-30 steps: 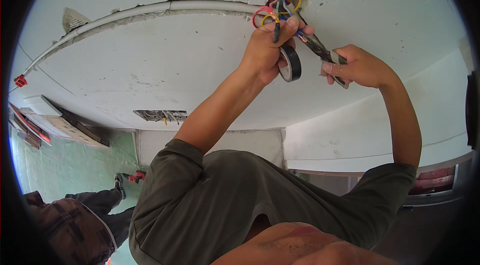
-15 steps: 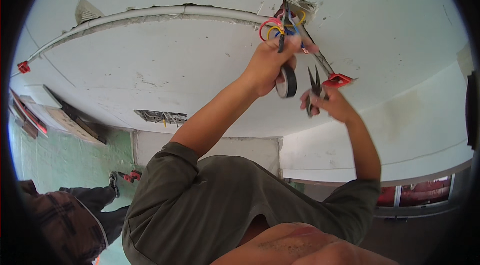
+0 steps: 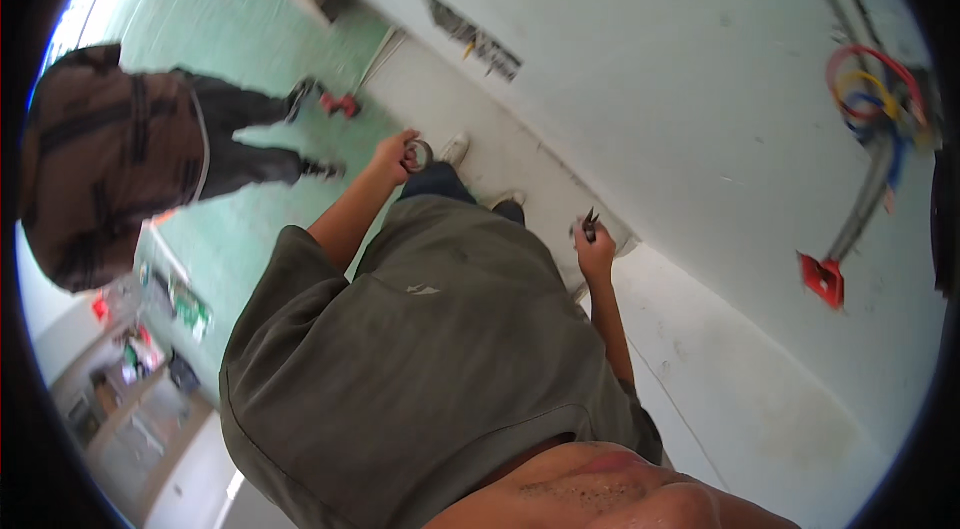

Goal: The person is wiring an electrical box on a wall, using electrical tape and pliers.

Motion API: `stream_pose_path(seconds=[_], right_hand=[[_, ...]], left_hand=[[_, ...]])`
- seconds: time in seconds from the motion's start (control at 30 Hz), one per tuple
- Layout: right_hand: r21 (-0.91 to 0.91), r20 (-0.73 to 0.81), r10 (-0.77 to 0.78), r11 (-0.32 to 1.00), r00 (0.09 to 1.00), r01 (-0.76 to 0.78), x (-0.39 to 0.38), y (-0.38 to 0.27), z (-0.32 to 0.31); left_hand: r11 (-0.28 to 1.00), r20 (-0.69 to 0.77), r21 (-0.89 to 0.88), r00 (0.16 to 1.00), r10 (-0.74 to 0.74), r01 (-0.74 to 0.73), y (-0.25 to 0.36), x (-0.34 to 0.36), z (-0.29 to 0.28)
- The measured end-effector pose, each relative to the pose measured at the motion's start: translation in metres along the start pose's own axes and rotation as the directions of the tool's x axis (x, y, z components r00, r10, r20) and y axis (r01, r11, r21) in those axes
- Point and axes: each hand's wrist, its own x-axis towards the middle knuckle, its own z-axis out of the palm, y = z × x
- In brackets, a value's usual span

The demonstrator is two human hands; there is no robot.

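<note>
First, at the far left, a co-worker in a brown patterned top [image 3: 165, 144] stands on the green floor [image 3: 275, 54]; a red tool [image 3: 341, 105] lies near that person's shoe. Next, the left hand [image 3: 393, 155] is lowered beside the wearer's dark trousers, its fingers closed around one side of a roll of tape [image 3: 425, 151]. Beyond it, a rectangular wall opening [image 3: 470, 34] exposes wire ends. Further right, the right hand [image 3: 597, 251] is closed around a pair of pliers [image 3: 591, 222], tips protruding above the fist; whether the tips meet cannot be told. Finally, a red box [image 3: 823, 280] sits below looped red, yellow and blue wires [image 3: 880, 89], well apart from both hands.
</note>
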Motion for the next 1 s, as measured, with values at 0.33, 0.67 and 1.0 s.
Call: stream_pose_path(seconds=[0.33, 0.67, 1.0], right_hand=[[-0.1, 0.081, -0.327, 0.937, 0.942, 0.334, 0.083, -0.124, 0.118], [0.471, 0.118, 0.089, 0.871, 0.989, -0.135, 0.127, -0.181, 0.245], [0.606, -0.158, 0.08, 0.794, 0.984, 0.032, 0.302, -0.218, 0.377]], left_hand=[[0.934, -0.25, -0.356, 0.966, -0.065, -0.029, -0.051, 0.023, -0.2], [0.979, -0.31, -0.154, 0.948, 0.077, -0.13, -0.018, 0.015, -0.308], [0.969, -0.465, -0.238, 0.869, -0.168, 0.06, -0.077, -0.021, -0.353]])
